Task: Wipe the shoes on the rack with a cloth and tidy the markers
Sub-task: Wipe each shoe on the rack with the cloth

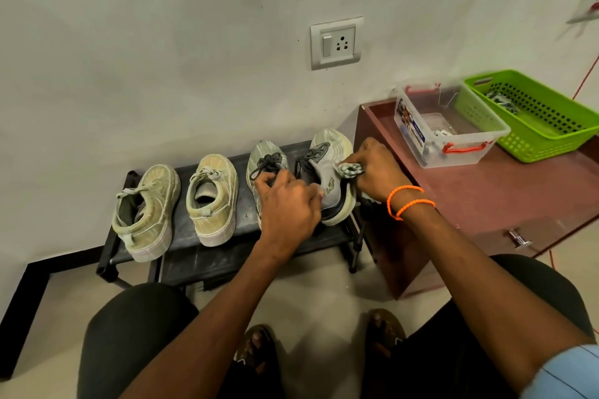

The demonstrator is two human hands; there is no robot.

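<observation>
Low against the wall, the rack (181, 172) is bearing shoes; the left hand (287, 201) is gripping the grey sneaker (327, 178); the right hand (377, 168), at its three o'clock, is pinching a cloth (349, 169) against it.

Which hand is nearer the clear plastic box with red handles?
Right. The right hand is just left of the clear plastic box; the left hand is farther left.

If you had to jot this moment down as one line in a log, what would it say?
step: wiping shoe | left hand: steadies grey sneaker on rack | right hand: presses cloth to its side | beige pair: untouched
</observation>
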